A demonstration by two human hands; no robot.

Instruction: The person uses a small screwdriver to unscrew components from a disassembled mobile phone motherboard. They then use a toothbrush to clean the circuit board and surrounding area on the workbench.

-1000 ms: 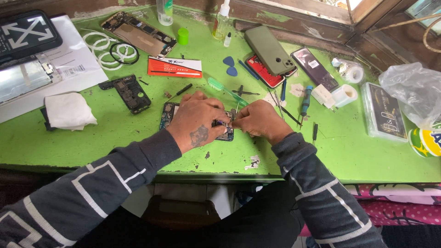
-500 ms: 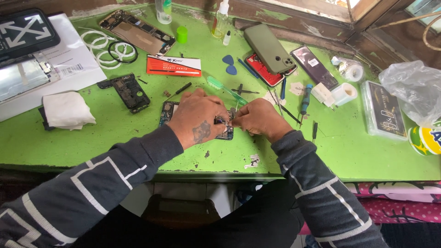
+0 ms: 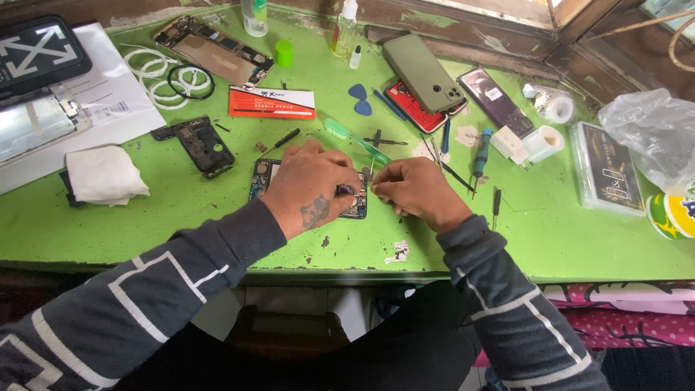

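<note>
Bench: a green painted table [image 3: 181, 232] with chipped paint, running the full width of the view; its near edge lies just below the wrists, its far edge meets a worn wooden sill.
Open room: the widest bare stretch is the strip in front of the hands, along the near edge; a smaller bare patch lies right of the right hand, before the clear plastic box [image 3: 607, 168].
Crowded side: the far half holds a green-cased phone [image 3: 422, 72], a dismantled gold phone [image 3: 213, 52], white tape rings [image 3: 163, 69], a red and white card [image 3: 271, 103] and two blue picks [image 3: 360, 100].
Left edge: paper sheets and a folded white cloth [image 3: 105, 174].
Opened phone [image 3: 262, 176]: lies flat at mid-bench, mostly hidden under the hands; its long axis seems to run left to right, but which end is the top I cannot tell.
Left hand [image 3: 311, 190]: rests palm down over the opened phone, fingers curled and pressing on it.
Right hand [image 3: 414, 192]: pinched shut at the phone's right end, fingertips meeting the left hand's; the small thing it grips cannot be made out.
Nearby tools: a green toothbrush [image 3: 355, 140] and a blue screwdriver [image 3: 483, 150] lie just beyond the hands.
</note>
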